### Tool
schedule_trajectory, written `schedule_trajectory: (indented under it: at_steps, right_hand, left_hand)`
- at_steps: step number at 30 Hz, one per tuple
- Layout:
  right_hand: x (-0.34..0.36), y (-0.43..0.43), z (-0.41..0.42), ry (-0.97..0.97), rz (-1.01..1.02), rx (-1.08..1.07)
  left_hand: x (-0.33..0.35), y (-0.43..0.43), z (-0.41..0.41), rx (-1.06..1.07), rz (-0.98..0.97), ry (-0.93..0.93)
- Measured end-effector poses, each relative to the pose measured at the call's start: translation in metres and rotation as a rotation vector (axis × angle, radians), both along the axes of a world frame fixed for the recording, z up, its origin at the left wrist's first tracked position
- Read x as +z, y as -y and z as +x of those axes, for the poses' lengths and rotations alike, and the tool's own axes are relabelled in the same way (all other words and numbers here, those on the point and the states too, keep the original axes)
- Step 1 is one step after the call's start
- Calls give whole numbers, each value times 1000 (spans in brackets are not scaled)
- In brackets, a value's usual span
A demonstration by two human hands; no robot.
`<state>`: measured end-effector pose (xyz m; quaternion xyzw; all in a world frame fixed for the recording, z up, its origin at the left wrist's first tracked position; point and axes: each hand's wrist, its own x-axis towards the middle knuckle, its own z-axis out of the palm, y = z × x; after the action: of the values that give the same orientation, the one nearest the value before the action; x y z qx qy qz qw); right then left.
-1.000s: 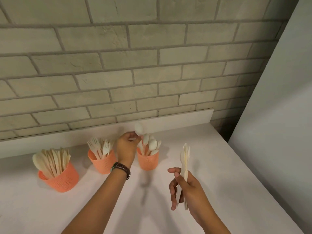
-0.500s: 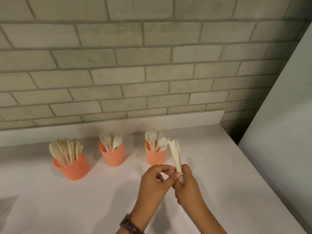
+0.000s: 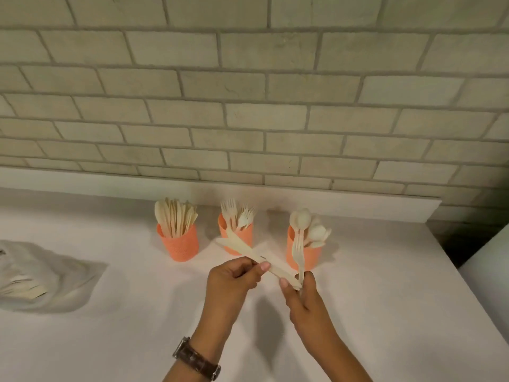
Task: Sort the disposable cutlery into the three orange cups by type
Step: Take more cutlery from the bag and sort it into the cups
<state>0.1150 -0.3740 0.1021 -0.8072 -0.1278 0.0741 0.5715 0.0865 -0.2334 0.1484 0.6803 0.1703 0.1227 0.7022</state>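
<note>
A small bunch of knives (image 3: 248,249), probably two though the blur hides the count, slants across in front of the middle cup (image 3: 245,238), pinched at mid-length by the left hand (image 3: 234,277), with its lower end at the right hand (image 3: 303,296). The right hand's fingers also pinch a fork (image 3: 298,250) that stands upright before the right cup (image 3: 311,256). On the white counter (image 3: 385,299) the left cup (image 3: 180,248) holds knives, the middle one forks and the right one spoons; a pale bag (image 3: 55,274) with more cutlery lies far left, below the brick wall (image 3: 248,106).
</note>
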Motion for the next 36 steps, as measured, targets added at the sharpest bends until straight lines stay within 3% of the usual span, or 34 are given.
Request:
schedule_trajectory:
  at_steps: [3,7,9,13,22,24,29,36]
  right_hand:
    - [-15,-9,-1,89,-4,21]
    - [-19,-30,3,-162,142,30]
    - [-20,-43,9,-185,231,3]
    - [-19,-67,28,90,35,-45]
    - [20,-159,93,365,-208,-322]
    - [14,-178,106,316,-321,-357]
    - [-20,-208,117,-21,-543,-445]
    - [0,-202,87,-11,-515,-574]
  left_hand:
    - [6,-23,-5,153,-39,10]
    - [8,-55,-15,321,-40,7]
    - [6,-72,-22,356,-27,-2]
    - [-4,-106,-34,389,-22,-17]
    - [-27,-199,-42,253,-38,-66]
    - [-31,-217,-44,202,-26,-82]
    - [-39,-269,-46,71,19,-125]
    - [-10,-295,18,58,249,59]
